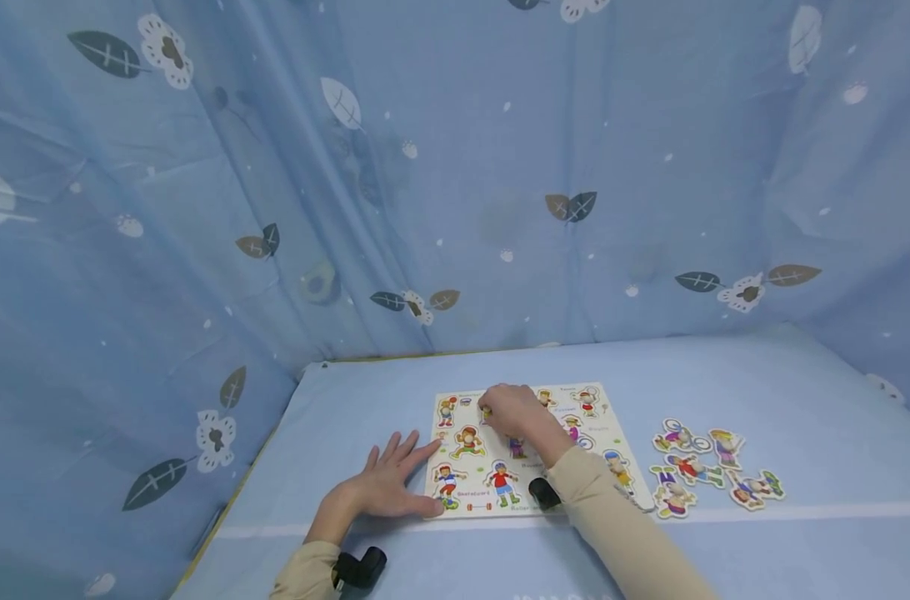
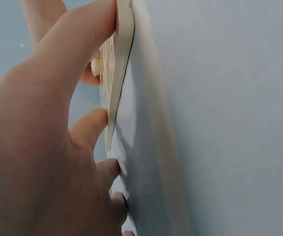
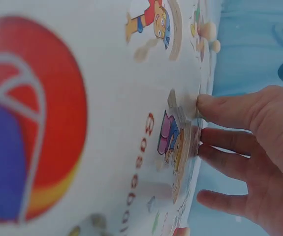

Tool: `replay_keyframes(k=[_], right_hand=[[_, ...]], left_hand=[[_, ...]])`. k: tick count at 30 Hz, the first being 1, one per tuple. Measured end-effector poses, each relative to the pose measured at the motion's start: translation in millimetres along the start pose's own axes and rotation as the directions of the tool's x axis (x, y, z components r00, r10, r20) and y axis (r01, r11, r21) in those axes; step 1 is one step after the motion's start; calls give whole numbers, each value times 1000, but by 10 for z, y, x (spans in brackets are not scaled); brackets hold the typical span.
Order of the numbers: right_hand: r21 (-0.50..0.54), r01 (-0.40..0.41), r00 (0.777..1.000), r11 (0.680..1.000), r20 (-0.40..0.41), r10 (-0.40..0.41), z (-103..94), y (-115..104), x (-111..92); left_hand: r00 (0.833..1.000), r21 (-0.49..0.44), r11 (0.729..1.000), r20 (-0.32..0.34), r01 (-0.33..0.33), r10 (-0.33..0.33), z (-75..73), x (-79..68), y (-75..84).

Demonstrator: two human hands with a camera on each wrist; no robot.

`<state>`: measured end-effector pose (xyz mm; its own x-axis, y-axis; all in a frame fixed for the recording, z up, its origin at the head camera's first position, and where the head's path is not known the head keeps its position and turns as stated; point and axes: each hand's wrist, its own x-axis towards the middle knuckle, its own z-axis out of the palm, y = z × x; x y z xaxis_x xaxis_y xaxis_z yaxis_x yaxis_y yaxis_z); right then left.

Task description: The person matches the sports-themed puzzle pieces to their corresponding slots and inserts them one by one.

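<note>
A white wooden puzzle board [image 1: 492,504] printed with cartoon children playing sports lies on the table. My left hand [image 1: 387,487] is spread at its left side, the thumb on the near left corner and the index finger at the left edge. Over the board's upper middle, my right hand [image 1: 518,410] pinches a figure-shaped puzzle piece [image 3: 173,142] between thumb and fingers. The piece is at the board's surface, above the word "Baseball"; whether it sits fully in its recess I cannot tell. Other figures, such as a child in red [image 1: 503,483], sit on the board.
To the right of the board lies a loose group of several figure pieces [image 1: 695,468] on the light blue tablecloth [image 1: 365,400]. A blue leaf-patterned curtain [image 1: 470,183] hangs behind and at the left. Each wrist wears a black camera [image 1: 361,568].
</note>
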<state>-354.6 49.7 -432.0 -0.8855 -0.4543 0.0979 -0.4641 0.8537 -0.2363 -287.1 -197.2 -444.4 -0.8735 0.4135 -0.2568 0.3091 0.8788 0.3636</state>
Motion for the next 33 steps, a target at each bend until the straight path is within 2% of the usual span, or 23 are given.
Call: replay_keyframes(k=[8, 18, 26, 33], right_hand=[[20, -10, 999, 1000, 39, 9, -33, 70, -46], [17, 6, 1000, 1000, 6, -7, -158, 43, -172], [74, 9, 999, 997, -33, -6, -219, 90, -432], [30, 31, 995, 999, -93, -28, -304, 228, -703]], left_hand=[[1000, 3, 1000, -3, -1, 1, -1, 3, 21], [1000, 4, 1000, 2, 8, -8, -10, -4, 27], [1000, 5, 1000, 2, -7, 7, 44, 10, 7], [1000, 6, 1000, -9, -20, 20, 15, 9, -30]])
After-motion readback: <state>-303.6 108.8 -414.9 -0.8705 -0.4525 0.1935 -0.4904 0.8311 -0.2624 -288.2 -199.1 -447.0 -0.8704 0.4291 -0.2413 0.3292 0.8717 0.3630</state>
